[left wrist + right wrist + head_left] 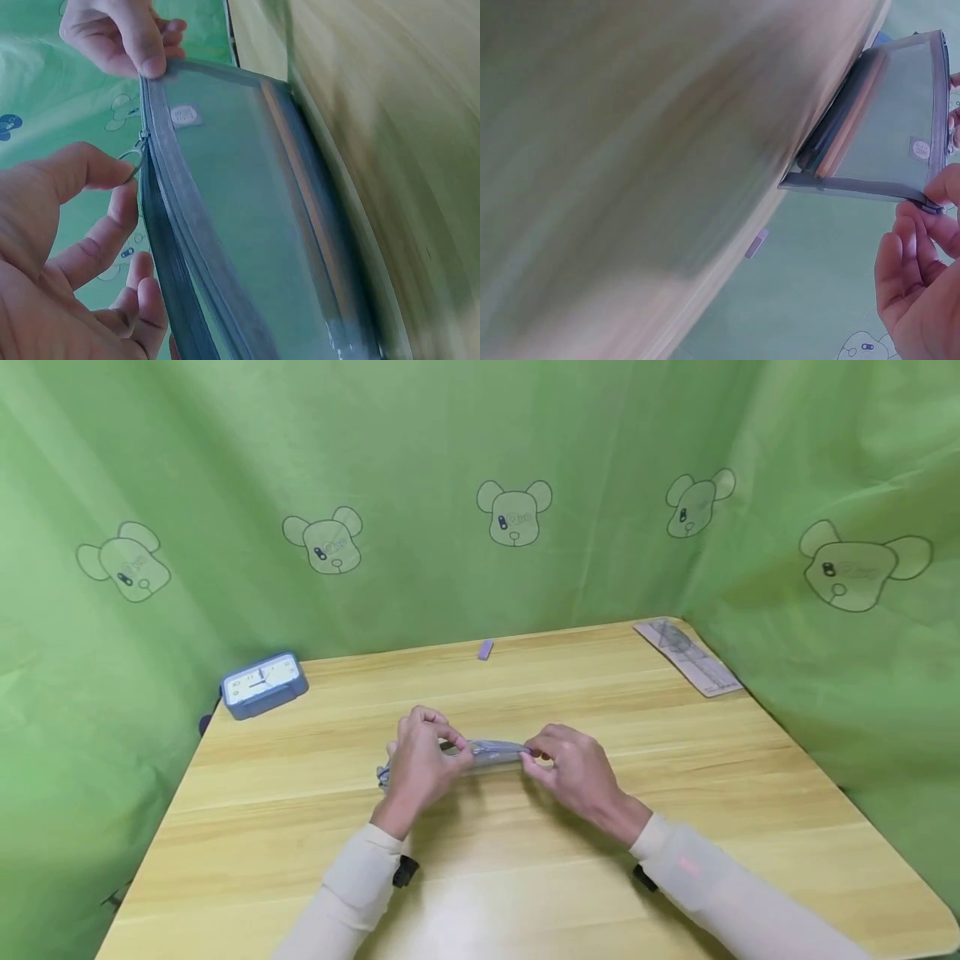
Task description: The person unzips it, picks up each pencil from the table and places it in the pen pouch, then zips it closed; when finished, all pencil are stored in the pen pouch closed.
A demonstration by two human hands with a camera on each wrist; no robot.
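A translucent grey zip pencil pouch (491,753) stands on edge over the wooden table, between the two hands. Through its mesh side, an orange-brown pencil-like stick (296,187) and dark items show along the bottom. The left hand (423,762) pinches the ring of the zipper pull (135,159) between thumb and forefinger, its other fingers loosely bent. Behind the pull, in the left wrist view, the zip gapes. With thumb and forefinger, the right hand (579,774) pinches the pouch's top corner at the zip's end. A small white label (186,115) sits below the zip.
A blue desk clock (264,683) stands at the table's back left. Near the back edge lies a small purple eraser (485,649). A pack of clear rulers (688,657) lies at the back right. Green curtain (420,602) borders the table.
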